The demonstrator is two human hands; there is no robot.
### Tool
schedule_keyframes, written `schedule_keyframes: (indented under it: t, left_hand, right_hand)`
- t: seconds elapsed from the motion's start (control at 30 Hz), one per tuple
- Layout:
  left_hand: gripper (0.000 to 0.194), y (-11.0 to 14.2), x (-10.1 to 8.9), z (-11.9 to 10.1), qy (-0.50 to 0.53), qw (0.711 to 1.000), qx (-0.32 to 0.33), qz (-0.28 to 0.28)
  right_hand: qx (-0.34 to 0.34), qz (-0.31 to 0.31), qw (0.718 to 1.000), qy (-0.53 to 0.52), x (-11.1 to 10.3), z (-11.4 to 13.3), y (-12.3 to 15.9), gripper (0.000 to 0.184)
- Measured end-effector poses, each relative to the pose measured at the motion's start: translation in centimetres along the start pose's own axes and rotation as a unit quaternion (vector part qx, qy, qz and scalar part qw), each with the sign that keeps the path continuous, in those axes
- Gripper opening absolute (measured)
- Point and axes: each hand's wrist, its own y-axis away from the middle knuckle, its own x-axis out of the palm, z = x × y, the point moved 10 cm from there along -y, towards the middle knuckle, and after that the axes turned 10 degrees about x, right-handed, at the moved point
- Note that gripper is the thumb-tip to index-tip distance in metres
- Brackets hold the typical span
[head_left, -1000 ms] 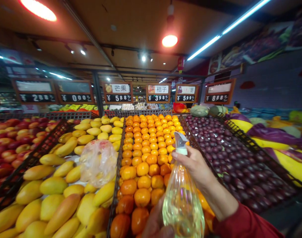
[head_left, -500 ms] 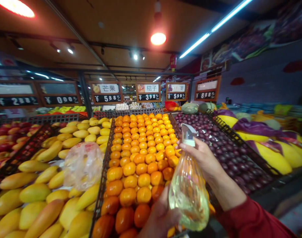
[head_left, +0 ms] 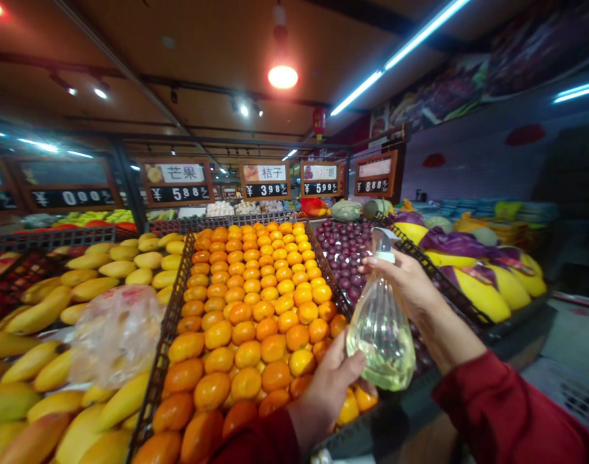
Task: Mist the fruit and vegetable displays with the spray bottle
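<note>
A clear spray bottle (head_left: 382, 335) with pale yellow liquid is held tilted in front of me, over the right front of the fruit display. My right hand (head_left: 410, 280) grips its neck, just under the white-and-grey trigger head (head_left: 384, 241). Against the bottle's lower left side, my left hand (head_left: 330, 383) closes with its thumb on the front; its other fingers are partly hidden behind. Under and beside the bottle lie rows of orange tangerines (head_left: 249, 351).
Left of the tangerines are yellow mangoes (head_left: 101, 270) with a crumpled clear plastic bag (head_left: 118, 332) on top. Dark purple round fruit (head_left: 345, 248) and yellow melons (head_left: 490, 290) lie to the right. Black crate walls (head_left: 162, 348) divide them. Price signs (head_left: 266, 180) hang behind.
The view has turned right, so the display has shifted left. Relative to the fruit, the bottle has moved right, still in both hands, and more of my left hand and sleeve shows.
</note>
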Motion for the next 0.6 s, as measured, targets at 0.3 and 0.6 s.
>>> schedule_keyframes:
  t: [0.3, 0.6]
  left_hand:
    - [0.062, -2.5, 3.7, 3.4, 0.023, 0.999, -0.028, 0.016]
    - [0.064, -2.0, 7.8, 6.6, 0.080, 0.993, -0.056, 0.072]
  right_hand:
    - [-0.026, -0.071, 0.997, 0.004, -7.2, 1.0, 0.2, 0.033]
    - [-0.026, -0.124, 0.992, 0.021, -13.1, 0.0, 2.5, 0.035]
